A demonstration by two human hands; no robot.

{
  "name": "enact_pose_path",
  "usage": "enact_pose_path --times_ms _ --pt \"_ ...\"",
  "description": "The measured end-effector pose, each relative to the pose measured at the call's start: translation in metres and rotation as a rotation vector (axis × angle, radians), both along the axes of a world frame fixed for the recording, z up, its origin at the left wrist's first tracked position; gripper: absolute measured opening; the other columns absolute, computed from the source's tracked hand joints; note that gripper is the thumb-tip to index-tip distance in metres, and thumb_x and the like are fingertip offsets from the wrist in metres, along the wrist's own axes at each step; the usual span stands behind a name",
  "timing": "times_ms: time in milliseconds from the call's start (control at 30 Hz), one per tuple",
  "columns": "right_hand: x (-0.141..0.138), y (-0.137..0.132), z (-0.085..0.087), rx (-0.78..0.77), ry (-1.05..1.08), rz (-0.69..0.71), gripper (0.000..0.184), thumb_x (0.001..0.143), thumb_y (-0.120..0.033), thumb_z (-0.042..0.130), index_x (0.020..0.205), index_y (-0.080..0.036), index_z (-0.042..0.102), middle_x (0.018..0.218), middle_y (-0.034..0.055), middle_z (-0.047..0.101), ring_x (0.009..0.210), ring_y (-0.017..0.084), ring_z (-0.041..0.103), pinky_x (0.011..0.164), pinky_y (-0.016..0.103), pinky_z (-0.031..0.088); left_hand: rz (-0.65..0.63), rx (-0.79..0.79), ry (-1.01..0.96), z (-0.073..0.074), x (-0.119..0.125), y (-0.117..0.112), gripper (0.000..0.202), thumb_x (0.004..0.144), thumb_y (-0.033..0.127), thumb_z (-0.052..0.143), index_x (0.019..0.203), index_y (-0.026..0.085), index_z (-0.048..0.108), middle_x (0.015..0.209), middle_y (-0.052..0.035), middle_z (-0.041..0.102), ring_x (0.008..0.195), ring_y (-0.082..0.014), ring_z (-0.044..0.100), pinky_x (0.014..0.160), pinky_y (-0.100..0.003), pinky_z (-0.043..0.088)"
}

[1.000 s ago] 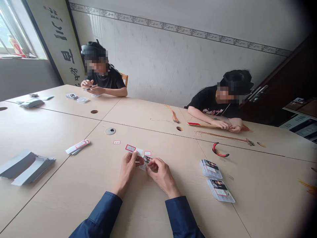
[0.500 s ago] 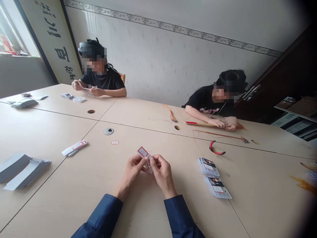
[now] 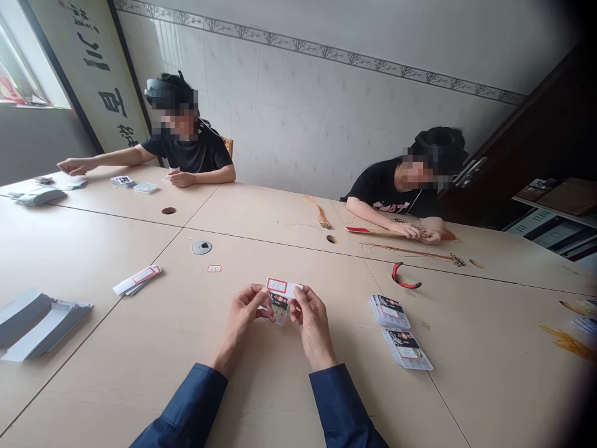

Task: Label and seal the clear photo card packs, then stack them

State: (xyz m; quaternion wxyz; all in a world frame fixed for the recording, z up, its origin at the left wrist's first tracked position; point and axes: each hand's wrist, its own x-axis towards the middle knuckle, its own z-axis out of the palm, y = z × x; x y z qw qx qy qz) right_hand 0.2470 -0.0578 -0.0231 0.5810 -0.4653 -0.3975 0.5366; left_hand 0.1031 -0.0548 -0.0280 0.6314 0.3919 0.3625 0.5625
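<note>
A white paper strip with a red-bordered label [image 3: 277, 285] is stretched level between my two hands. My left hand [image 3: 243, 311] pinches its left end between thumb and fingers. My right hand [image 3: 313, 314] pinches the other end. Just below the strip, a small clear plastic box [image 3: 278, 317] with a black printed card faces me, its upper part covered by the strip. My left fingers are at the box's side; how firmly they grip it I cannot tell. Several similar boxes [image 3: 390, 311] lie in a stack on the right, with a second stack [image 3: 408, 350] nearer me.
Folded white paper strips [image 3: 51, 326] lie at the left, and labelled strips [image 3: 137, 280] nearer the middle. A loose small label [image 3: 214, 269] lies beyond my hands. Red-handled pliers [image 3: 405, 277] rest past the boxes. Two co-workers sit across the table [image 3: 261, 224], which has round holes.
The strip, tilted and bunched between my fingers before, is now spread level, and the box's printed front shows. The left co-worker's arm has reached out towards the papers at the far left.
</note>
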Motion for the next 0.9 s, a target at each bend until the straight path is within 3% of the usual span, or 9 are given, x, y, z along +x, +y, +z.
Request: enact_pose_path --times_ms 133,267,633,900 --pt "-0.0027 -0.0032 0.0043 0.037 0.019 0.101 0.040 0.079 -0.049 0.073 0.099 -0.015 0.069 0.063 -0.0029 0.052 0.055 0.009 0.041 0.051 0.021 0.036 -0.094 0.025 0.077 0.0022 0.0030 -0.0032 0.029 0.081 0.044 0.069 0.080 0.015 0.066 0.066 -0.0018 0.062 0.058 -0.0142 0.060 0.059 -0.028 0.053" --pt "-0.0051 -0.0047 0.0039 0.054 -0.047 0.122 0.035 0.081 -0.047 0.071 0.092 -0.014 0.072 0.066 -0.0004 0.056 0.058 0.010 0.043 0.051 0.021 0.036 -0.110 0.029 0.081 0.0042 0.0032 -0.0041 0.029 0.083 0.044 0.068 0.079 0.016 0.064 0.068 -0.0022 0.062 0.059 -0.0137 0.059 0.058 -0.027 0.053" --pt "-0.0043 -0.0034 0.0008 -0.019 0.103 0.152 0.038 0.074 -0.049 0.076 0.069 -0.013 0.064 0.064 -0.0005 0.054 0.055 0.009 0.044 0.053 0.022 0.038 -0.099 0.022 0.017 0.0057 0.0031 -0.0031 0.032 0.083 0.047 0.067 0.078 0.016 0.063 0.064 -0.0006 0.061 0.055 -0.0128 0.059 0.057 -0.027 0.052" --pt "-0.0059 -0.0038 0.0014 -0.004 0.034 0.185 0.043 0.079 -0.053 0.070 0.063 -0.014 0.059 0.061 0.0012 0.057 0.055 0.010 0.047 0.055 0.023 0.037 -0.115 0.010 0.020 0.0087 0.0044 -0.0043 0.032 0.080 0.047 0.070 0.079 0.017 0.061 0.064 -0.0002 0.061 0.057 -0.0127 0.059 0.058 -0.026 0.052"
